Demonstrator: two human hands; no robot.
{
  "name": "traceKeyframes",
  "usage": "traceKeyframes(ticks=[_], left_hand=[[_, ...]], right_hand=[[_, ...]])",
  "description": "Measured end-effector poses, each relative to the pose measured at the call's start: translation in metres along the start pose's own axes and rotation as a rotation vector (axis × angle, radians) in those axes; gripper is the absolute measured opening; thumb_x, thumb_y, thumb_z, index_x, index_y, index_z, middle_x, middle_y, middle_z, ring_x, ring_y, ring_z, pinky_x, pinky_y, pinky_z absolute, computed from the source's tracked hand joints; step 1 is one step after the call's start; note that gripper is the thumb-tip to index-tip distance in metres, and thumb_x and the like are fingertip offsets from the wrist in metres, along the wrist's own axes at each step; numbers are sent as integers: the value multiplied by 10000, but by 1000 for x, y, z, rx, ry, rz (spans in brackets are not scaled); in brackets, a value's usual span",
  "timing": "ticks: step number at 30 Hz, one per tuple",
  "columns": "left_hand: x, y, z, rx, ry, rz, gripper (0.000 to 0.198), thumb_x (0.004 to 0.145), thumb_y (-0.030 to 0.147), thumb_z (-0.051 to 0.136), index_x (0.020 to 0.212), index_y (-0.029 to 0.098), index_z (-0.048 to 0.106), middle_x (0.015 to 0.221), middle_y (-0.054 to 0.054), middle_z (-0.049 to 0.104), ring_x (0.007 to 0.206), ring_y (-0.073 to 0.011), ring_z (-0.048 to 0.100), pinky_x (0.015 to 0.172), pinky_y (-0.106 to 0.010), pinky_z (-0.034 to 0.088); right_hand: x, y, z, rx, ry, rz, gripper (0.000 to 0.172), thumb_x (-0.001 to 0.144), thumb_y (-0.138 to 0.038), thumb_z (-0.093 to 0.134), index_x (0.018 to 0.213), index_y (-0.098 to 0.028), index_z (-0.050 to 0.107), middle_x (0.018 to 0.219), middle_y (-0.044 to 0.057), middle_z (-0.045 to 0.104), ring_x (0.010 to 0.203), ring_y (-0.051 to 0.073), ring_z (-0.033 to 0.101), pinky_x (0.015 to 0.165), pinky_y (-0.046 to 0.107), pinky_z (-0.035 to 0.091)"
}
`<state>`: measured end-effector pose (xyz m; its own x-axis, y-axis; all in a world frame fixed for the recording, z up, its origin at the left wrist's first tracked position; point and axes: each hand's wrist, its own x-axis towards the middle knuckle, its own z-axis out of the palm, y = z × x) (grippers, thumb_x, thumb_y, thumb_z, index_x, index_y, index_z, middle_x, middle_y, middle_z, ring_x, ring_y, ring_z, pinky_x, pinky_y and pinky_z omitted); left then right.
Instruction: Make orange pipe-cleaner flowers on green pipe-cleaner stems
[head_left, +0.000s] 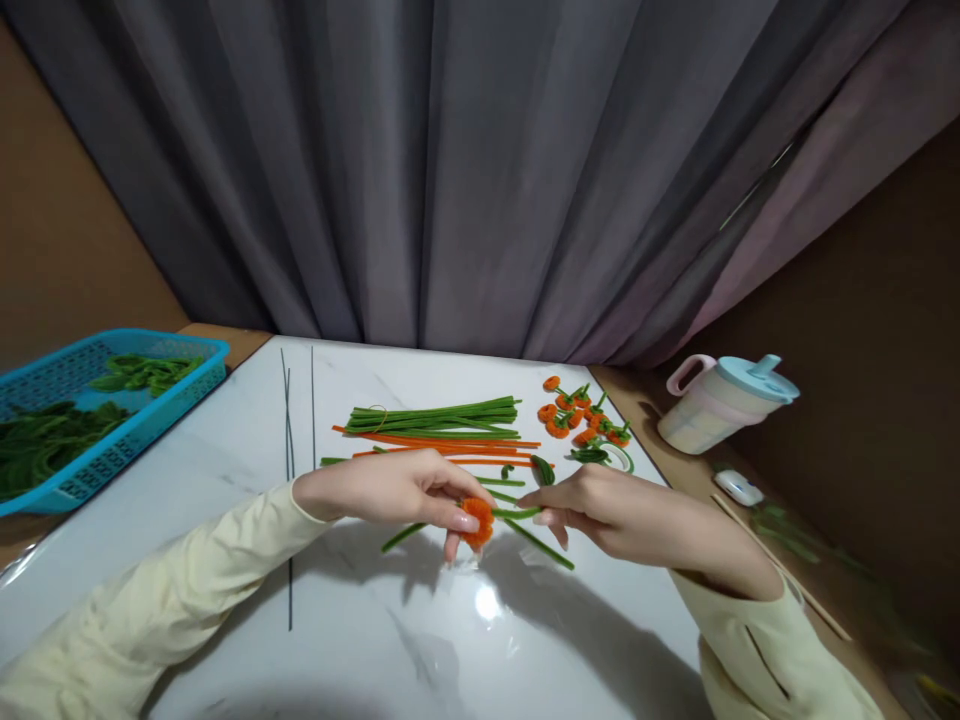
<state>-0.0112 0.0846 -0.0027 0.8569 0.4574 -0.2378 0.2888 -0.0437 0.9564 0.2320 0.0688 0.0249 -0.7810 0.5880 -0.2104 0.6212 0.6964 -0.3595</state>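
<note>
Between the fingers and thumb of my left hand (409,492) is an orange fuzzy pipe-cleaner flower (478,522). A short green pipe cleaner (516,513) runs from the flower toward my right hand (600,505), which pinches its other end. Just beneath my hands, loose green pipe cleaners (544,546) lie on the white marbled tabletop (360,640). Behind them are several orange pipe cleaners (450,443) and a bundle of green pipe cleaners (442,412). A dark green leaf shape (542,470) rests by my right hand.
Finished-looking orange flowers (577,410) with green stems are grouped at the back right, near a roll of tape (619,458). Thin dark wires (289,430) lie at left. A blue basket (97,475) holds green pieces. At right stand a lidded cup (709,410) and a small white case (739,488).
</note>
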Motion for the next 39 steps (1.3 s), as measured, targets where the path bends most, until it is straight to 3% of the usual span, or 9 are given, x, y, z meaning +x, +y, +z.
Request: traceKeyframes(ticks=[5,9,11,13,17,20,25,31,39], left_hand=[[-1,-15,5,20,6,-36,205,873,251,512,1026,193,636,782,-16,693,661,-117,617,626,-202,406],[4,-28,15,85,-42,-40,193,876,232,489,970,171,646,711,-15,684,675,-123,596,588,-195,385],[12,-37,20,49,-2,-34,191,872,226,484,943,162,649,753,-26,688,730,-136,608,654,-215,416],[22,-46,24,-70,75,-57,197,870,237,483,917,147,652,797,-44,689,789,-152,624,732,-247,442],[39,-63,28,-443,128,-96,253,865,305,498,881,120,670,906,-90,696,876,-175,641,860,-310,457],[45,-72,31,-594,103,-113,294,859,357,516,912,118,679,937,-105,700,889,-183,645,892,-338,453],[47,-82,35,-552,133,-92,293,834,369,567,923,113,680,959,-112,690,888,-189,631,797,-320,477],[48,-85,39,-581,166,-61,248,845,330,568,907,109,662,837,-50,660,812,-152,616,833,-334,480],[49,-89,44,-630,237,-118,277,838,367,579,953,116,603,924,-62,625,876,-174,611,869,-373,472]], right_hand=[[-4,10,18,184,-154,99,317,858,-12,370,717,-138,625,633,22,648,611,115,567,650,205,420],[-2,16,54,13,-107,252,224,872,-97,451,784,-157,648,584,16,603,549,141,543,560,235,408],[-1,18,71,-97,106,302,153,871,-166,514,966,-159,635,705,56,632,637,185,575,585,275,437],[-1,17,85,-129,379,264,253,855,-199,566,1101,-140,562,914,128,638,862,257,579,699,357,471],[1,6,103,10,635,95,138,887,-173,497,1019,-184,535,1011,122,593,936,242,540,767,385,478],[6,-1,115,95,683,48,126,892,-128,446,948,-192,538,964,98,582,868,212,544,729,349,481],[13,0,130,187,752,34,153,895,-113,426,965,-192,538,944,88,569,849,195,531,719,323,481],[15,-3,137,142,742,68,131,905,-163,463,996,-183,555,985,101,572,850,195,525,720,334,483],[20,-3,148,6,764,82,167,913,-110,427,1034,-152,535,1005,122,580,901,213,535,715,333,498]])
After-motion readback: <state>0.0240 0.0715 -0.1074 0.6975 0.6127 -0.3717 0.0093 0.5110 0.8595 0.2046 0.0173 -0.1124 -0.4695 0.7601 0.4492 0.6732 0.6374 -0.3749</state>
